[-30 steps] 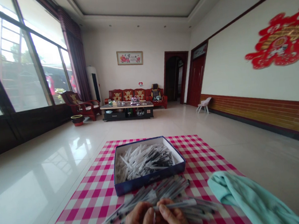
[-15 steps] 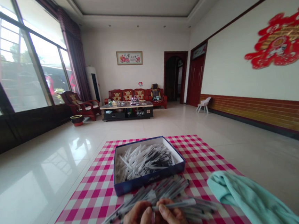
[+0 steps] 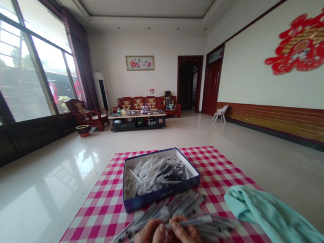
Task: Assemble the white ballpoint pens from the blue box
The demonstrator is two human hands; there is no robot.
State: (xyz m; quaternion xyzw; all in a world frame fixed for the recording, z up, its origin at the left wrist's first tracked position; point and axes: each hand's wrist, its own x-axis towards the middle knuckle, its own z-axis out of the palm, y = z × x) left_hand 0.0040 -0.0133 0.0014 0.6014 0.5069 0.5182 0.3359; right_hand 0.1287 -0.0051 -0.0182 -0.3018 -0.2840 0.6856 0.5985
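Both hands meet at the near edge of the table, over a loose pile of clear pens (image 3: 183,203) with dark ends. Between thumb and fingers, my right hand (image 3: 187,234) pinches a pen (image 3: 197,221) that lies level and points right. My left hand (image 3: 151,237) is closed at the pen's left end, its thumb and finger pressed on it. The other fingers of both hands are curled and partly hidden. Just beyond the pile stands a shallow blue box (image 3: 162,195), full of white and dark slender pen parts (image 3: 155,173).
A pink-and-white checked cloth (image 3: 102,213) covers the table. At its right side lies a crumpled mint-green cloth (image 3: 266,210). Farther off, across the tiled floor, are a low coffee table (image 3: 137,116), a wooden sofa and a small chair (image 3: 220,113).
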